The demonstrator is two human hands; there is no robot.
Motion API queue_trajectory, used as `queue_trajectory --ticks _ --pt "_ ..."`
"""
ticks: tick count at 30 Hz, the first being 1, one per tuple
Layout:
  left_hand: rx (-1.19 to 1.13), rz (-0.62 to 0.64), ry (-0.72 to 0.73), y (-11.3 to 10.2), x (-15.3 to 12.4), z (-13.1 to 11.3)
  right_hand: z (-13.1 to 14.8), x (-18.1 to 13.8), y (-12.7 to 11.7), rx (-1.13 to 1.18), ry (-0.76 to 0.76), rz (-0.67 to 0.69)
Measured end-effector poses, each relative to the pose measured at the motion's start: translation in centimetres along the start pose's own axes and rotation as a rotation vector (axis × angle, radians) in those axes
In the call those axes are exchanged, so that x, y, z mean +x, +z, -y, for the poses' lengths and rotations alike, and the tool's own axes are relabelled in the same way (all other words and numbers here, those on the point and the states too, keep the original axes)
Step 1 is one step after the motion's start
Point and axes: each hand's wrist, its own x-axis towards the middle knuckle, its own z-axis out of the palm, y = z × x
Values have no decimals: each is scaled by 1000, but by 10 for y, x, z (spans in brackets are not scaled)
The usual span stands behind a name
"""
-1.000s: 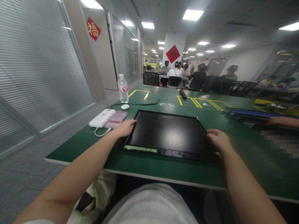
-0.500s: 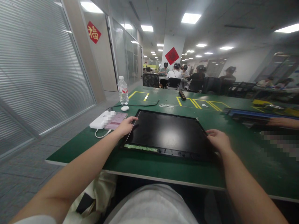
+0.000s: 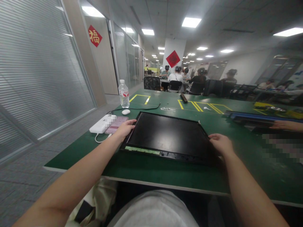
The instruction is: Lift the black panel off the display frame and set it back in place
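Note:
A flat black LCD screen panel (image 3: 165, 134) lies face up on the green table (image 3: 163, 171) in front of me. It sits in a black frame, and a green circuit strip (image 3: 142, 150) runs along part of its near edge. On the left side, my left hand (image 3: 125, 128) grips the frame's edge, thumb towards the screen; its other fingers are partly hidden. My right hand (image 3: 221, 144) is closed on the right edge, with fingertips curled around the side and partly out of sight.
Left of the panel are a phone (image 3: 120, 121), a white power bank (image 3: 100, 124) with a cable, a small white case (image 3: 126, 112) and a water bottle (image 3: 124, 94). Yellow tape outlines mark the far table. At right, another person's hand (image 3: 284, 125) touches a long dark part (image 3: 248, 119).
My left hand has shifted slightly outward to the left, and more of the frame's left border shows. My right hand stays at the right edge. The view has tilted up a little.

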Motion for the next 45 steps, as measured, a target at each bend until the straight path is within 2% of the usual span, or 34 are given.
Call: queue_trajectory --ticks 6,12,17,24,30,37,45 --pt "-179 49 -166 4 -9 -8 -1 0 1 -24 7 7" --pt "-243 151 -188 4 -14 -10 -1 -1 0 -16 33 27" --pt "-179 144 -149 4 -14 -8 2 -3 -2 -22 3 1" --pt "-61 164 -23 3 -13 -4 0 0 0 -20 -18 -3" --pt "-57 141 -38 3 -12 -4 -3 3 3 -41 -22 27" --pt "-12 149 22 3 -10 -2 1 0 0 -76 -12 37" --pt "-78 160 19 1 -10 -5 0 0 3 -41 -31 20"
